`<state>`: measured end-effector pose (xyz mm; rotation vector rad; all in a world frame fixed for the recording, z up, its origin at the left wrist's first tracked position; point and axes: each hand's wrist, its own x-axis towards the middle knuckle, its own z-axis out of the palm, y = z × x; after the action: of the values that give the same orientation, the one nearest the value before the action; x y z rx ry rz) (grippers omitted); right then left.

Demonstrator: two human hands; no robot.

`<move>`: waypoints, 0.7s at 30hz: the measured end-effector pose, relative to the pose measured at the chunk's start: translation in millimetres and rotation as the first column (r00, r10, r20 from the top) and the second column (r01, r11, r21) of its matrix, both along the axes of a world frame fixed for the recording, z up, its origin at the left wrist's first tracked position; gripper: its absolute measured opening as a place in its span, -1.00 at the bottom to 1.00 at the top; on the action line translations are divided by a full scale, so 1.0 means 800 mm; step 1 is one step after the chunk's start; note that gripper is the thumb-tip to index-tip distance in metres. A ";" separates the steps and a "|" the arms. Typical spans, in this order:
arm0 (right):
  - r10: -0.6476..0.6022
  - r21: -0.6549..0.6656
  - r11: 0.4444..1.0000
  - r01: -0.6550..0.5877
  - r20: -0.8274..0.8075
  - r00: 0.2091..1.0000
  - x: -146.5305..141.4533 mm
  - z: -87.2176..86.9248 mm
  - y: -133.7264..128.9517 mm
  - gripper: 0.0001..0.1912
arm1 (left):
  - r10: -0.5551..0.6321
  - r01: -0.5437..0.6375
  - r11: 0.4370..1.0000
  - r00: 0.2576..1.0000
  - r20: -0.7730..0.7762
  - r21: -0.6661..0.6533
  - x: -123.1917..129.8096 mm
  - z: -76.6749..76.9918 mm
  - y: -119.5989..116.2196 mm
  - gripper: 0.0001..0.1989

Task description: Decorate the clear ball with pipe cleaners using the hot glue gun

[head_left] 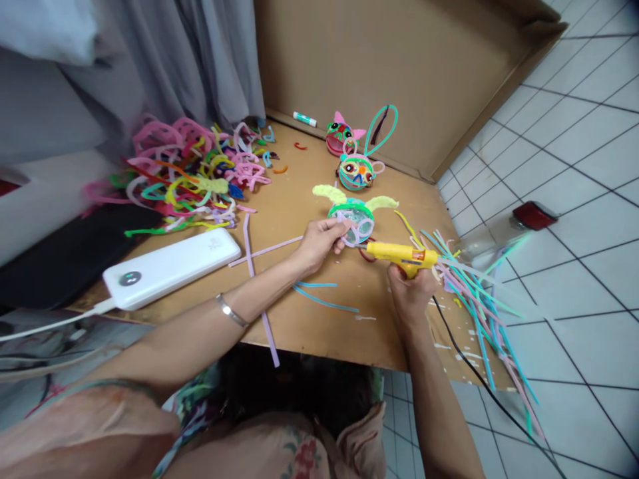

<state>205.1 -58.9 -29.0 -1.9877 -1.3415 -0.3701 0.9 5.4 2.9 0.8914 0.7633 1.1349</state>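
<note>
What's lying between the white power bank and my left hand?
Two crossed lilac pipe cleaners lie between the power bank and your left hand, in the head view.

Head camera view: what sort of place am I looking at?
Probably a craft corner in a home or small workshop: the right hand holds a yellow glue gun, bent pipe cleaners lie heaped on the table, and two decorated animal-faced pieces stand at the back.

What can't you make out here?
Head view:
- Lower left of the green-rimmed ball: hidden by the left hand.
- Print on the white-and-green tube: too small.
- Reading on the white device: too small.
- Far end of the black cord: past the bottom edge.
</note>
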 end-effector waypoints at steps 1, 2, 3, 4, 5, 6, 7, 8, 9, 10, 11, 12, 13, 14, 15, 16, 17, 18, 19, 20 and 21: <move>0.004 0.006 1.000 -0.004 -0.005 1.000 -0.001 0.001 0.000 -0.71 | -0.002 0.002 1.000 1.000 0.000 -0.001 0.000 0.000 0.000 -0.81; 0.007 0.011 1.000 -0.007 -0.007 1.000 -0.001 0.001 0.000 -0.70 | -0.002 0.002 1.000 1.000 0.001 -0.001 0.000 0.000 0.000 -0.82; 0.009 0.015 1.000 -0.009 -0.006 1.000 -0.002 0.002 0.000 -0.70 | -0.003 0.003 1.000 1.000 0.003 -0.001 0.000 0.001 0.000 -0.83; 0.011 0.018 1.000 -0.011 -0.003 1.000 -0.002 0.002 0.000 -0.69 | -0.005 0.005 1.000 1.000 0.005 -0.002 0.000 0.001 0.000 -0.83; 0.013 0.019 1.000 -0.013 0.001 1.000 -0.003 0.002 0.000 -0.69 | -0.005 0.005 1.000 1.000 0.008 -0.002 0.000 0.001 0.000 -0.83; 0.015 0.016 1.000 -0.015 0.007 1.000 -0.003 0.002 0.000 -0.68 | -0.007 0.007 1.000 1.000 0.010 -0.001 0.000 0.001 0.000 -0.82; 0.013 0.011 1.000 -0.013 0.012 1.000 -0.002 0.001 0.000 -0.68 | -0.009 0.009 1.000 1.000 0.011 0.001 0.000 0.001 0.000 -0.82; 0.007 0.004 1.000 -0.007 0.015 1.000 -0.002 0.001 0.000 -0.67 | -0.010 0.010 1.000 1.000 0.011 0.002 0.000 0.001 0.000 -0.81; -0.004 -0.002 1.000 0.004 0.017 1.000 -0.001 0.000 0.000 -0.67 | -0.013 0.013 1.000 1.000 0.010 0.003 0.000 0.001 0.000 -0.81; -0.017 -0.007 1.000 0.017 0.017 1.000 0.000 -0.001 0.001 -0.67 | -0.015 0.015 1.000 1.000 0.009 0.003 0.000 0.001 0.000 -0.80; -0.030 -0.008 0.999 0.031 0.016 0.999 0.001 -0.001 0.001 -0.68 | -0.018 0.018 1.000 1.000 0.009 0.003 0.000 0.001 0.000 -0.80; -0.038 -0.009 0.999 0.038 0.016 0.999 0.002 -0.002 0.001 -0.68 | -0.021 0.021 1.000 1.000 0.009 0.004 0.000 0.001 0.000 -0.80; -0.039 -0.009 0.999 0.039 0.016 0.999 0.003 -0.002 0.001 -0.69 | -0.022 0.022 1.000 1.000 0.010 0.004 0.000 0.001 0.000 -0.79; -0.035 -0.011 0.999 0.035 0.016 0.999 0.003 -0.002 0.001 -0.70 | -0.026 0.026 1.000 1.000 0.009 0.005 0.000 0.000 0.000 -0.79; -0.026 -0.014 1.000 0.027 0.012 1.000 0.004 -0.002 0.001 -0.71 | -0.028 0.028 1.000 1.000 0.007 0.005 0.000 0.000 0.000 -0.79; -0.019 -0.018 1.000 0.019 0.006 1.000 0.004 -0.002 0.001 -0.71 | -0.029 0.029 1.000 1.000 0.004 0.005 0.000 0.000 0.000 -0.78; -0.014 -0.022 1.000 0.014 -0.002 1.000 0.004 -0.002 0.001 -0.72 | -0.032 0.032 0.999 0.999 0.003 0.005 0.000 0.000 0.000 -0.78; -0.013 -0.023 1.000 0.012 -0.011 1.000 0.004 -0.001 0.000 -0.72 | -0.031 0.031 0.999 1.000 0.002 0.006 0.000 0.000 0.000 -0.78; -0.013 -0.022 1.000 0.012 -0.018 1.000 0.004 -0.001 0.000 -0.72 | -0.030 0.030 1.000 1.000 0.004 0.009 0.000 0.000 0.001 -0.79; -0.011 -0.021 1.000 0.011 -0.022 1.000 0.003 -0.001 0.000 -0.72 | -0.028 0.028 1.000 1.000 0.006 0.012 0.000 0.000 0.001 -0.80; -0.011 -0.018 1.000 0.010 -0.023 1.000 0.002 0.000 0.000 -0.72 | -0.027 0.027 1.000 1.000 0.006 0.016 0.000 0.000 0.001 -0.80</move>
<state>206.9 -59.2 -29.2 -2.0089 -1.3250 -0.3402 0.5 6.1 2.7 0.9085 0.7359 1.1211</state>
